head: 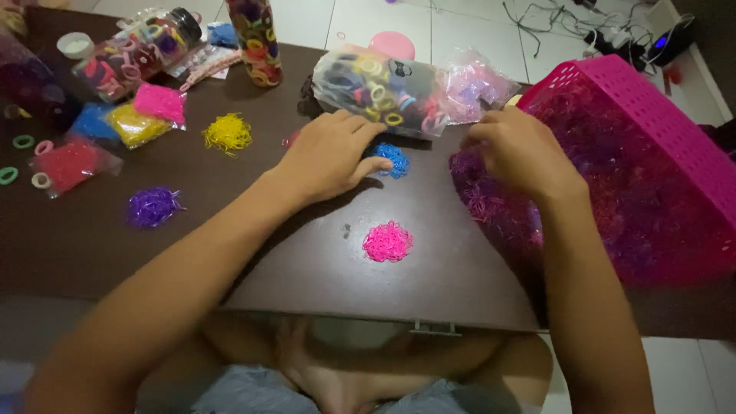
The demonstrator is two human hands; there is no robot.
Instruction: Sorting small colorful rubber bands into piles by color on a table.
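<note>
We see a dark table (92,238) with a smooth, semi-glossy top reflecting light near the pink rubber bands (387,242). The pink basket (652,115), right, looks like perforated plastic. Upper centre, a clear bag (379,88) appears crinkled, shiny film.

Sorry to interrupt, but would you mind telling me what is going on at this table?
A person is sorting tiny rubber bands by colour on a dark table. The left hand rests on a blue pile; the right hand picks at a mixed purple heap spilling from a pink basket. Pink, yellow and purple piles lie apart.
</note>
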